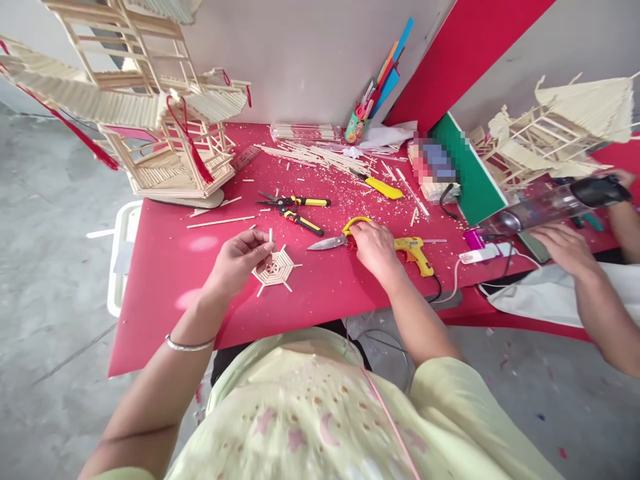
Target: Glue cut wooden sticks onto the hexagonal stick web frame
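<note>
Between the thumb and fingers of my left hand (244, 260) a short wooden stick (271, 235) is pinched, its end pointing up. Just under and beside those fingers lies a web-shaped piece of wooden sticks (281, 272), flat on the red table, partly hidden by the hand. My right hand (374, 245) is closed over the yellow handles of a pair of scissors (327, 244), whose blades point left. Right of that hand is a yellow glue gun (416, 255). Black-and-yellow pliers (300, 208) lie spread behind the web piece.
A large stick-built pavilion (170, 160) with red tassels stands at the left. Loose sticks (315, 157), a yellow utility knife (383, 187) and a pen cup (356, 127) are at the back. A green divider (465, 173) stands right; beyond it, a co-worker's hand (565, 248) and a bottle (550, 203).
</note>
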{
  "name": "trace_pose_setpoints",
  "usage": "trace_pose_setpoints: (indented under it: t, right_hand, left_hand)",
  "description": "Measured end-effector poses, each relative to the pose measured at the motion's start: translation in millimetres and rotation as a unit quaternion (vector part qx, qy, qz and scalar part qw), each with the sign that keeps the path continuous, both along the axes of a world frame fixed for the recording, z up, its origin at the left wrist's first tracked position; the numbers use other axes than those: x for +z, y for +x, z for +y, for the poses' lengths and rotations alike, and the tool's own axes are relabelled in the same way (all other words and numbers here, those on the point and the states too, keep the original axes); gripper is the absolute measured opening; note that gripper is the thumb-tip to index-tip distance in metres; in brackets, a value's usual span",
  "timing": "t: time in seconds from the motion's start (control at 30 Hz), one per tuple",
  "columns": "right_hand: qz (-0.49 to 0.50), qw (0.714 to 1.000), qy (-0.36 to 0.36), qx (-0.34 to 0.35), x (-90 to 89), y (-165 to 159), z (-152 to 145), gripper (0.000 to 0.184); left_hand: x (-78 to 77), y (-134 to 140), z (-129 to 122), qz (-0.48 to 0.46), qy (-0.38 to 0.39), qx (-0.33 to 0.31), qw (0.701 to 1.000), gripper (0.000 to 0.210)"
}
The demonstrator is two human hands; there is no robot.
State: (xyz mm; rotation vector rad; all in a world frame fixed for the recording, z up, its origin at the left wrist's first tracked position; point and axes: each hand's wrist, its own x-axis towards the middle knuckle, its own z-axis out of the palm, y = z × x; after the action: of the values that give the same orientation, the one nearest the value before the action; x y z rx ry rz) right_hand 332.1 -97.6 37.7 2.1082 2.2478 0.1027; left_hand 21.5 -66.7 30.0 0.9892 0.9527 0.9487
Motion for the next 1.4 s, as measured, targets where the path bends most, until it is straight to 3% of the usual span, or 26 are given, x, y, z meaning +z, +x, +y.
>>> trace_pose_setpoints:
  t: [0.13, 0.37, 0.63, 0.83, 0.97, 1.03, 1.17, 1.23, 1.4]
  right_hand:
    - [-0.015, 0.999, -0.012, 0.032, -3.4, 5.8, 13.2, 0.046]
    - [-0.006, 0.998, -0.056, 0.004, 0.6, 2.0, 20.2, 0.040]
    - [0.014, 0.996, -0.084, 0.006, 11.6, -10.4, -13.2, 0.038]
    - [0.105, 0.992, -0.070, -0.010, 3.5, -15.8, -30.4, 0.027]
    - [0.152, 0.985, 0.032, -0.071, -1.6, -21.7, -18.4, 0.040]
    - [0.207, 0.973, 0.058, -0.085, 0.0, -26.6, -16.9, 0.044]
    - [0.366, 0.929, 0.037, -0.045, 7.1, -45.8, -35.5, 0.039]
    - [0.378, 0.925, 0.038, -0.029, 9.2, -59.3, -49.9, 0.036]
    - [0.321, 0.947, 0.014, -0.005, 8.2, -89.0, -69.2, 0.042]
  left_hand:
    - [-0.5, -0.2, -0.1, 0.004, 0.005, 0.005, 1.000, 0.031]
    - [-4.9, -5.7, 2.7, 0.009, -0.001, 0.026, 1.000, 0.028]
    - [-2.7, -6.8, 3.0, 0.002, -0.017, 0.051, 0.999, 0.032]
    - [-3.5, -2.3, 2.3, 0.010, 0.005, 0.037, 0.999, 0.033]
    - [2.2, 3.9, 0.0, -0.022, 0.016, 0.025, 0.999, 0.034]
    - [5.4, 6.8, -1.6, -0.034, 0.013, 0.022, 0.999, 0.031]
    - [7.7, 14.1, -5.9, -0.044, 0.015, 0.014, 0.999, 0.028]
    - [6.7, 19.1, -8.5, -0.045, 0.017, 0.006, 0.999, 0.029]
    - [3.6, 26.2, -14.8, -0.012, 0.037, -0.012, 0.999, 0.033]
